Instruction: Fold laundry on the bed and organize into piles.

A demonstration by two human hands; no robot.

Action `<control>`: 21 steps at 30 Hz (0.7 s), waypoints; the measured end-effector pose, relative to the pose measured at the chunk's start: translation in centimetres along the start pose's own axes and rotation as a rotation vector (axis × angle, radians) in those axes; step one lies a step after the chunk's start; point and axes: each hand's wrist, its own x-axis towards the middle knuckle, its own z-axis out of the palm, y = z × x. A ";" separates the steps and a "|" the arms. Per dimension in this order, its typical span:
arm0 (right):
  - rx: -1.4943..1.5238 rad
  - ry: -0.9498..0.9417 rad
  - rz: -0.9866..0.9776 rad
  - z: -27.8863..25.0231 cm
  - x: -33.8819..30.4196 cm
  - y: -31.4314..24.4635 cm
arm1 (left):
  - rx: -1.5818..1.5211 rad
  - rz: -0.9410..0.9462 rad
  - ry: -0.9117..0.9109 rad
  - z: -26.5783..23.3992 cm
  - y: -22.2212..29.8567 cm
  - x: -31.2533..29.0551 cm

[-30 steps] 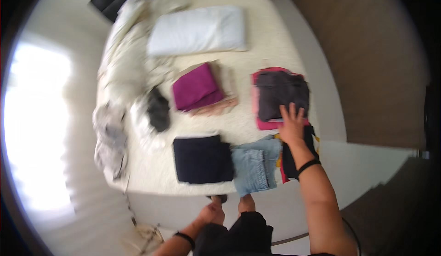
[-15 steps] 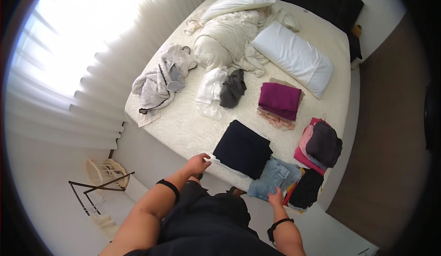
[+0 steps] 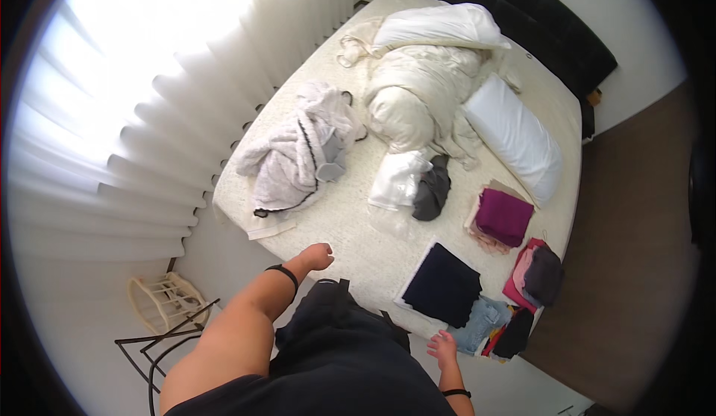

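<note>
My left hand (image 3: pixel 318 257) hangs over the near edge of the bed, fingers loosely bent and apart, with nothing in it. My right hand (image 3: pixel 443 347) is open with fingers spread, just beside folded blue denim (image 3: pixel 479 325). Close by lies a dark navy folded cloth (image 3: pixel 443 285) on a white one. Black folded clothing (image 3: pixel 516 334) with red and yellow pieces adjoins the denim. Behind these are a stack topped by a magenta folded cloth (image 3: pixel 505 217) and a pink and red pile under a dark grey garment (image 3: pixel 543 276).
On the mattress (image 3: pixel 347 218) lie a crumpled grey fleece blanket (image 3: pixel 287 155), a white plastic bag (image 3: pixel 397 180), a dark grey cloth (image 3: pixel 432 191), a rumpled cream duvet (image 3: pixel 406 110) and a white pillow (image 3: pixel 514 136). A basket-like frame (image 3: pixel 160 300) stands on the floor at left.
My right hand has come off the denim. My body and view have shifted left along the bed, and my left hand has moved away from the navy cloth toward the fleece blanket.
</note>
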 end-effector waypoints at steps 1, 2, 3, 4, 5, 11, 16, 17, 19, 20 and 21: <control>-0.013 0.008 0.000 1.4 -1.1 -1.2 | -0.011 0.011 -0.001 -1.2 -0.9 1.0; -0.123 -0.035 -0.054 2.4 -1.9 -1.8 | -0.025 0.009 -0.008 -2.0 -2.0 2.1; -0.234 -0.081 -0.106 3.4 -2.6 -2.3 | -0.031 -0.002 -0.010 -3.0 -3.0 3.4; -0.247 -0.071 -0.101 4.2 -3.5 -2.8 | -0.036 -0.006 -0.015 -3.9 -3.7 4.9; -0.191 -0.079 -0.109 5.1 -4.2 -3.2 | -0.036 -0.015 -0.010 -5.0 -4.5 6.3; -0.239 -0.073 -0.010 5.1 -8.1 -3.6 | -0.333 0.032 0.617 -13.1 -5.7 18.2; -0.304 -0.001 -0.037 4.6 -9.5 -2.3 | -0.375 -0.216 0.903 -20.6 -6.3 26.5; -0.330 -0.033 -0.028 5.4 -9.6 -2.8 | -0.578 -0.227 0.787 -21.7 -9.6 27.0; -0.319 0.002 -0.013 7.0 -10.5 -3.7 | -0.708 -0.214 0.579 -21.1 -9.4 28.2; -0.302 0.042 0.005 7.4 -11.7 -4.2 | -0.685 -0.220 0.595 -21.4 -7.1 28.5; -0.293 0.053 0.007 7.9 -12.2 -4.4 | -0.653 -0.242 0.635 -23.2 -6.2 28.2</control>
